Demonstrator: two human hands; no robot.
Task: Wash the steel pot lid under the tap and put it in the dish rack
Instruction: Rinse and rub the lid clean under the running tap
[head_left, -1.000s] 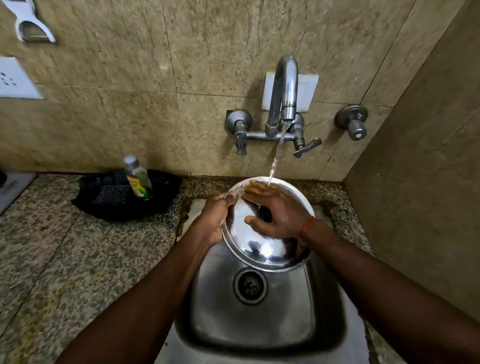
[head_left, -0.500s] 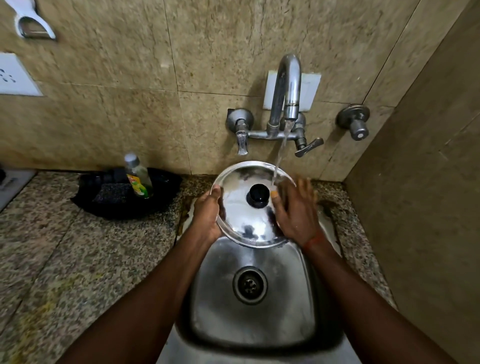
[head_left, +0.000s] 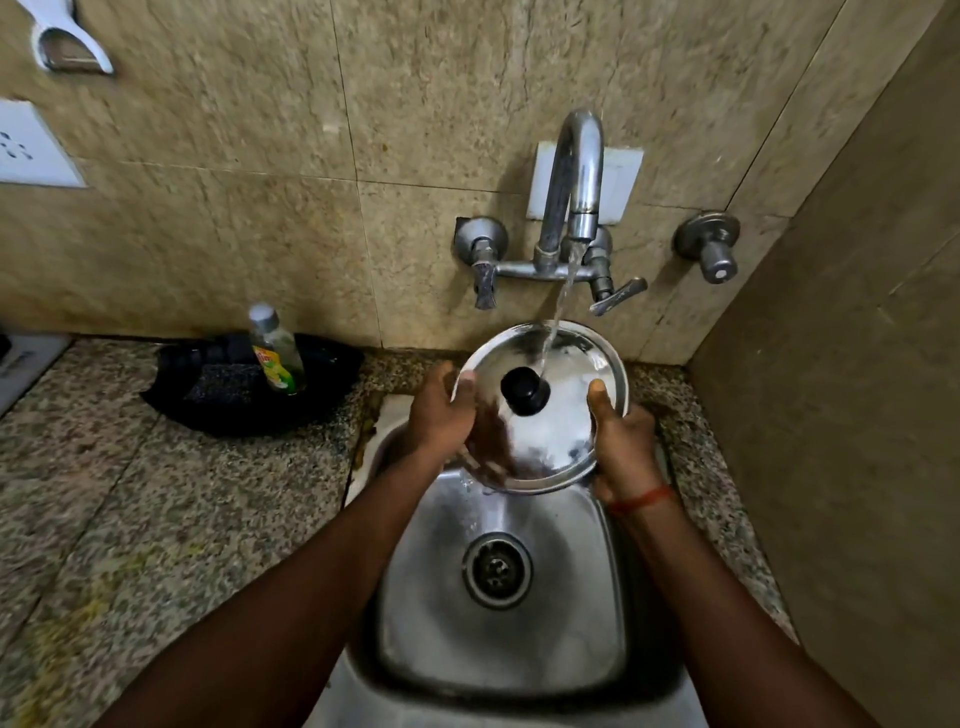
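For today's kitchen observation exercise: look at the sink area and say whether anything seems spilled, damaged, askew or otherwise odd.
Nothing stands out. Both hands, left hand and right hand, hold the steel lid tilted under the running tap, over the sink. The soap bottle stands upright in its black tray.

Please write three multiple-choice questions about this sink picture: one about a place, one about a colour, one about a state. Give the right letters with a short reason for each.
1. Where does the dish soap bottle stand?
A. On the counter left of the sink
B. Inside the sink
C. On the tap

2. What colour is the lid's knob?
A. Red
B. Black
C. White

3. What is the tap's state?
A. Off
B. Dripping only
C. Running onto the lid

Answers:
1 A: the dish soap bottle stands in a black tray left of the sink.
2 B: the knob on the steel lid is black.
3 C: a stream falls from the tap onto the lid, held by the left hand and right hand.
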